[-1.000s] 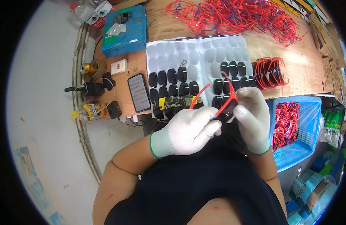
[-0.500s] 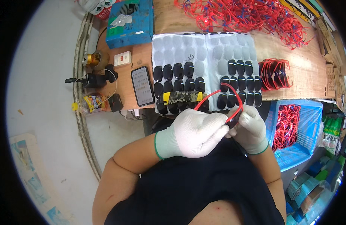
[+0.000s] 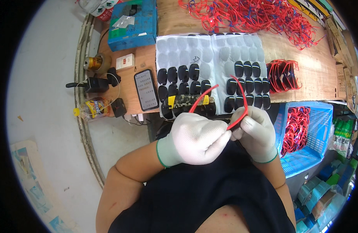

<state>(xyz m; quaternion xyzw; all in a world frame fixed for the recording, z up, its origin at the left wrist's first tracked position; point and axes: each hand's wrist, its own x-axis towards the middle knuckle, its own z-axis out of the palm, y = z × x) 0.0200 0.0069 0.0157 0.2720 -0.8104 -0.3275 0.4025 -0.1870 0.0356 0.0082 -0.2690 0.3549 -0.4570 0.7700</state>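
Both my hands, in white gloves with green cuffs, grip one pair of red sunglasses (image 3: 245,101) close to my chest. My left hand (image 3: 200,138) is closed on the frame's left side, hiding most of it. My right hand (image 3: 256,131) pinches the other side, where a bit of dark lens shows. The two red temples point away from me, spread apart. Just beyond lies a white lens sheet (image 3: 179,44) with rows of dark lenses (image 3: 248,69). A camouflage-patterned bar with yellow ends (image 3: 188,101) rests across its near left lenses.
Finished-looking red sunglasses (image 3: 283,75) stand in a row right of the sheet. Behind lies a heap of red frames (image 3: 249,15). A blue crate (image 3: 322,128) at right holds more red frames. At left are a phone (image 3: 146,90), a small white box (image 3: 125,61) and a blue box (image 3: 133,27).
The sunglasses have turned in my hands; their temples, whose tips were close together, now stand farther apart. My left hand has shifted slightly left.
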